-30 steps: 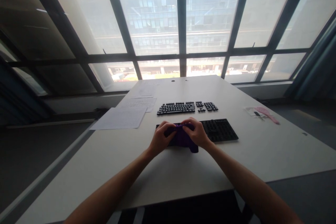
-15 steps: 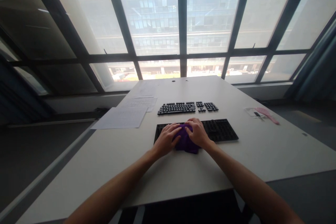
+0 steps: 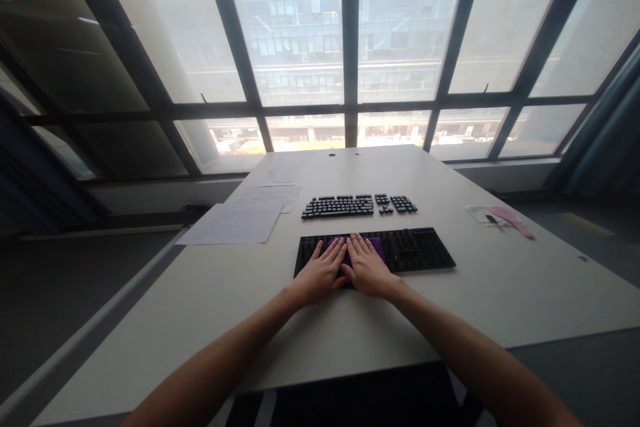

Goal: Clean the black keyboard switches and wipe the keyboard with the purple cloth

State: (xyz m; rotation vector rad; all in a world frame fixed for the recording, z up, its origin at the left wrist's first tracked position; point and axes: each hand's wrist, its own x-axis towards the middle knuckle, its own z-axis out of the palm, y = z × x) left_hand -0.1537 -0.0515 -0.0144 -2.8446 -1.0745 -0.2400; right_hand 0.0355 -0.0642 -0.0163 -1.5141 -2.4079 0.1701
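A black keyboard base (image 3: 425, 250) without keycaps lies near the front of the white table. On its left half is a purple cloth (image 3: 376, 247), mostly covered by my two hands. My left hand (image 3: 323, 271) lies flat on the cloth and base with its fingers stretched out. Beside it, my right hand (image 3: 367, 267) also rests flat on the cloth, fingers extended, the fingertips of both hands meeting. Behind the base, black keycaps (image 3: 337, 206) are laid out in keyboard order, with a number block (image 3: 403, 204) at their right.
Printed papers (image 3: 235, 223) lie on the left of the white table (image 3: 350, 340). Toward the right edge are a pink tool (image 3: 511, 219) and a small dark item on a clear bag. Large windows stand behind the table.
Both hands have flattened and spread over the cloth, where they were curled around it before. The cloth, bunched up earlier, now lies flatter on the keyboard base.
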